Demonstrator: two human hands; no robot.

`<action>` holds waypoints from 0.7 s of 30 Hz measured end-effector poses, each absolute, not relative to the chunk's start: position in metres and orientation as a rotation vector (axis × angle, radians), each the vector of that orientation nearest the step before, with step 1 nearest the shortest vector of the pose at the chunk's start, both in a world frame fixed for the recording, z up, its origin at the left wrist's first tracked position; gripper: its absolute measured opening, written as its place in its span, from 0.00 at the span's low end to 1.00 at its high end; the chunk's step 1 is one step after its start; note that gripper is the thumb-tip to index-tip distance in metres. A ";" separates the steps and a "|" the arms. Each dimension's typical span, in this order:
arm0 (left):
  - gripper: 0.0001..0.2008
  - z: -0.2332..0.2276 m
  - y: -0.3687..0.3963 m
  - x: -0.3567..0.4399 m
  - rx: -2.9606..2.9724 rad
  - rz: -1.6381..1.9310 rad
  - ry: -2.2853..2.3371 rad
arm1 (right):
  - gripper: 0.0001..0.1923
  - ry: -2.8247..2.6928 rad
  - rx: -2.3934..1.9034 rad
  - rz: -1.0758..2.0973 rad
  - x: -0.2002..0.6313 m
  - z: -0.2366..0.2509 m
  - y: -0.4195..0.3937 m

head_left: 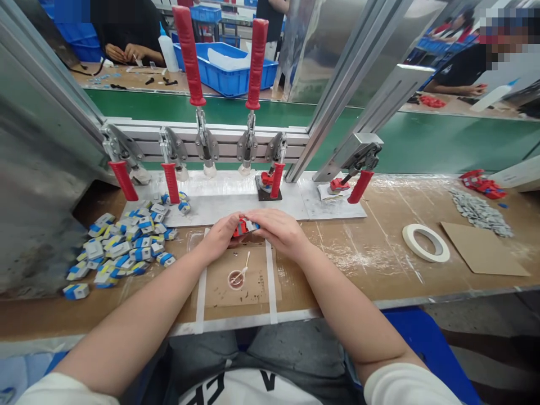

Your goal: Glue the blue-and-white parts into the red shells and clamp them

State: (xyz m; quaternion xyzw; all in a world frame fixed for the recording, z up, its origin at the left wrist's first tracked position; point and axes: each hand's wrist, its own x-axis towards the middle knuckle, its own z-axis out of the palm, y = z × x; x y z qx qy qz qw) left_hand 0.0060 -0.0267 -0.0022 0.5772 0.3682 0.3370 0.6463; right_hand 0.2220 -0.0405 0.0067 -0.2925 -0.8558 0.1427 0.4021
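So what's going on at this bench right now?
A person at a brown workbench holds a small red and grey part between both hands, left hand and right hand touching it. A pile of small blue, white and yellow pieces lies to the left. Red-handled toggle clamps stand behind; one clamp presses a red part. Other people work across the green belt.

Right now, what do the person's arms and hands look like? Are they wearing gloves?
No gloves: both the left hand and right hand are bare, with no rings or watch visible. Forearms are bare too. Short white sleeves end above the elbows.
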 end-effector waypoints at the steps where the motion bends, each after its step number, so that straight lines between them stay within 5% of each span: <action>1: 0.35 -0.003 -0.027 0.006 1.308 0.767 0.854 | 0.17 -2.170 -0.753 0.359 0.222 0.007 -0.041; 21: 0.34 -0.006 -0.025 0.015 1.214 0.734 0.945 | 0.20 -2.098 -0.944 0.442 0.217 -0.013 -0.036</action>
